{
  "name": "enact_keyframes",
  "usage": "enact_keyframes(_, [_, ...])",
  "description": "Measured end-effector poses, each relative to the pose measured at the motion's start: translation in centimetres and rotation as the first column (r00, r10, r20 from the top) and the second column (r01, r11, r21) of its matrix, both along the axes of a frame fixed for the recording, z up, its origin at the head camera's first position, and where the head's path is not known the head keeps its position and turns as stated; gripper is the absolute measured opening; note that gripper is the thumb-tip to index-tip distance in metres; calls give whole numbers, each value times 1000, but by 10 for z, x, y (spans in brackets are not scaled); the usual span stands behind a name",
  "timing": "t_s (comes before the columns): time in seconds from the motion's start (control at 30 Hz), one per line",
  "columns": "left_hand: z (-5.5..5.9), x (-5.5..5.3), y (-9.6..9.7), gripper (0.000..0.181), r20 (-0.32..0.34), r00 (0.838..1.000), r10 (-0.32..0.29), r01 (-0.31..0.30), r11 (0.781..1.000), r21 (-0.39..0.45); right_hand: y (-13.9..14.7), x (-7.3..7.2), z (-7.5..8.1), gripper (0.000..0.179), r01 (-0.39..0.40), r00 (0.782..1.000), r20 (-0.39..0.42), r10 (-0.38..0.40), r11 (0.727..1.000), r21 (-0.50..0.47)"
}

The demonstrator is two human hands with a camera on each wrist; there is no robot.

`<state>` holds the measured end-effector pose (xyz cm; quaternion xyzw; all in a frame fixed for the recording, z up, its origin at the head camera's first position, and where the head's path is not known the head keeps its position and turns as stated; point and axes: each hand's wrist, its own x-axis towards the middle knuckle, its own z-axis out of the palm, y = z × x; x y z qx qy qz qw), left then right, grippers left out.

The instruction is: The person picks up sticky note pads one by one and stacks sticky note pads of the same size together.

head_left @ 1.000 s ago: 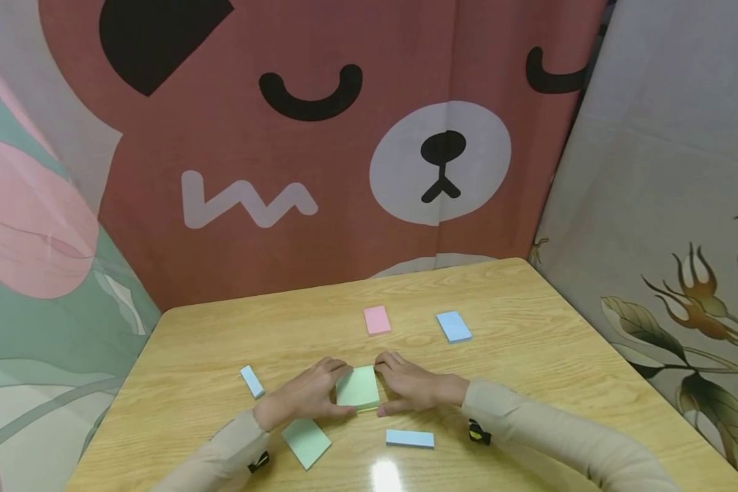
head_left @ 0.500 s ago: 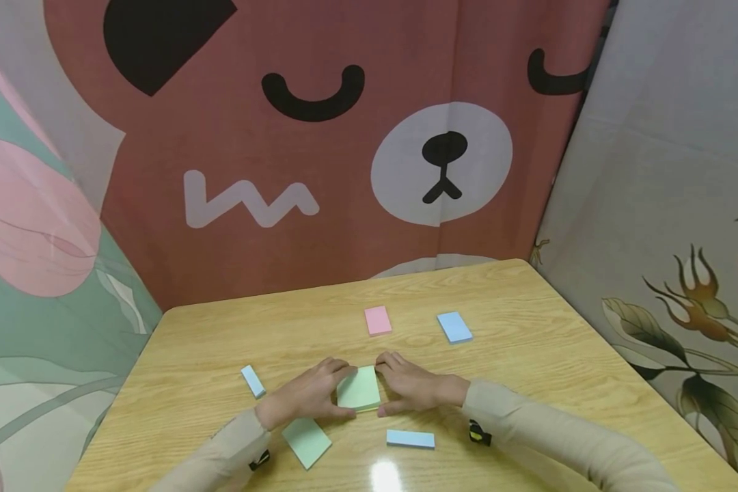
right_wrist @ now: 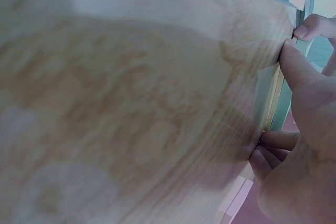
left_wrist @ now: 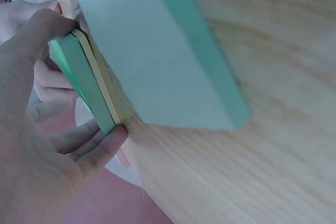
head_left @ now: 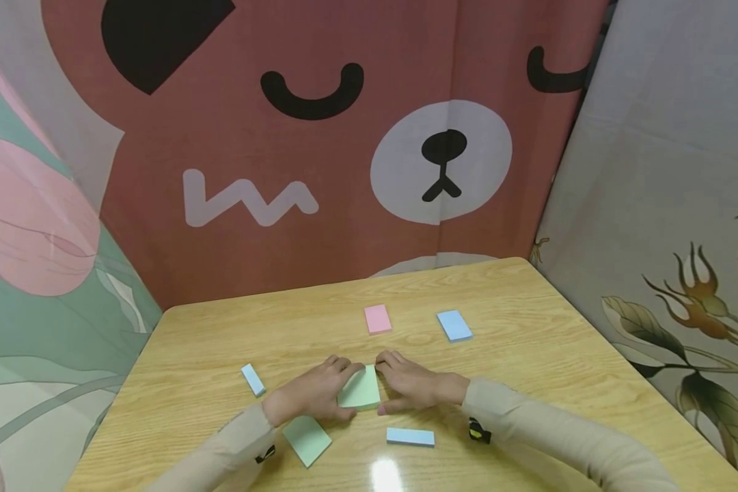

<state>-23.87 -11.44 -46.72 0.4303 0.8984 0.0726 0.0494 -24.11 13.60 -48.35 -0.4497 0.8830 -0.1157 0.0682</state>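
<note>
A square green sticky note pad (head_left: 361, 389) lies near the front middle of the table, between the two hands. Beneath it, a thin yellow pad (left_wrist: 98, 77) shows as a strip in the left wrist view. My left hand (head_left: 310, 391) grips the left side, thumb at the near corner and fingers at the far one. On the right side, my right hand (head_left: 410, 383) holds the stack the same way, its thumb and fingertips at the edge in the right wrist view. The left fingers cover the pad's upper left part in the head view.
Another green pad (head_left: 307, 439) lies close beside the left wrist. A narrow blue pad (head_left: 410, 437) sits in front of the right hand, and a second narrow pad (head_left: 253, 380) at left. Farther back are a pink pad (head_left: 378, 319) and a blue pad (head_left: 454, 326).
My left hand has shifted slightly right, its fingers now covering more of the green sticky note pad. The yellow strip along the near edge no longer shows in the head view. My right hand stays put.
</note>
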Motion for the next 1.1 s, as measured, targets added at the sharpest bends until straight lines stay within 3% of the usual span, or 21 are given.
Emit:
enact_keyframes(0.73, [-3, -4, 1, 82, 18, 999, 26, -25, 998, -58, 0, 1, 2, 76, -25, 1000, -13, 25, 999, -24])
enact_keyframes(1.1, [-1, -3, -1, 82, 16, 1000, 24, -23, 999, -28, 1, -4, 9, 80, -29, 999, 22, 28, 998, 46])
